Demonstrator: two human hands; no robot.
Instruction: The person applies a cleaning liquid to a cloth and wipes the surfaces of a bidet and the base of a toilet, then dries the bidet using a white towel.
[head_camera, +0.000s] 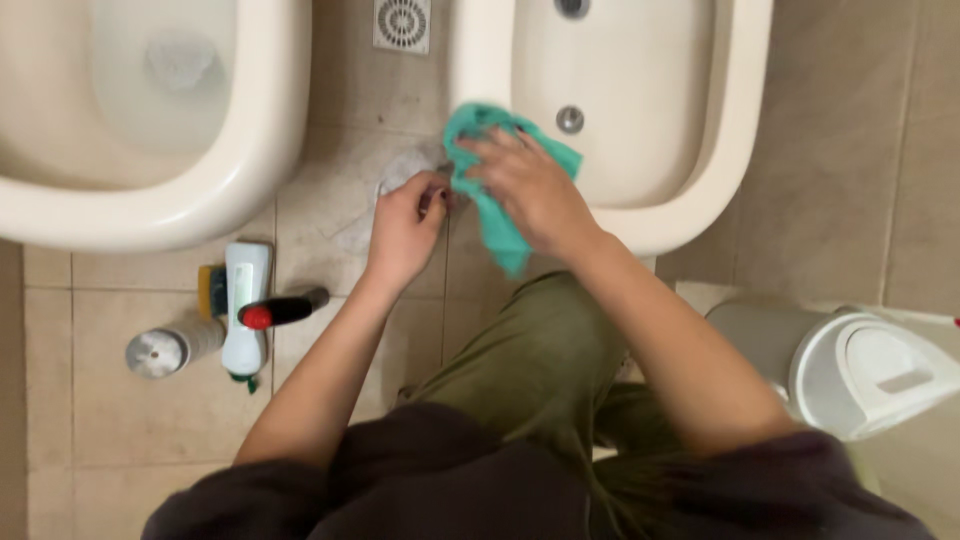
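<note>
Hands at the bidet rim, one teal cloth in use.

Right hand (528, 185) lies flat, fingers spread, pressing the teal cloth (497, 215) onto the near left rim of the cream bidet (700, 190); the cloth tail hangs over the edge. Left hand (405, 225) sits just beside it, fingers curled in a pinch; what it grips cannot be told. On the floor tiles below the toilet bowl (200, 210): one white squeeze bottle (246, 310), one black-handled brush with red tip (283, 309), one grey canister (165, 349). One white lidded bin (860, 370) stands at right.
</note>
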